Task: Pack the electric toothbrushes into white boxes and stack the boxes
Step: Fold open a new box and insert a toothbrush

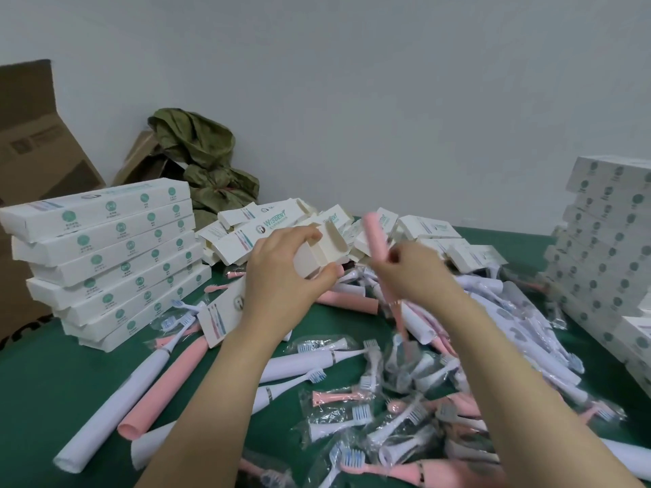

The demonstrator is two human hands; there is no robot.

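At centre our left hand (278,276) grips an open-ended white box (313,258) and our right hand (412,272) a blurred pink toothbrush (375,237), nearly upright. Closed boxes form a left stack (105,251) and a right stack (606,255); loose brushes (165,382), pink and white, lie across the lower frame.
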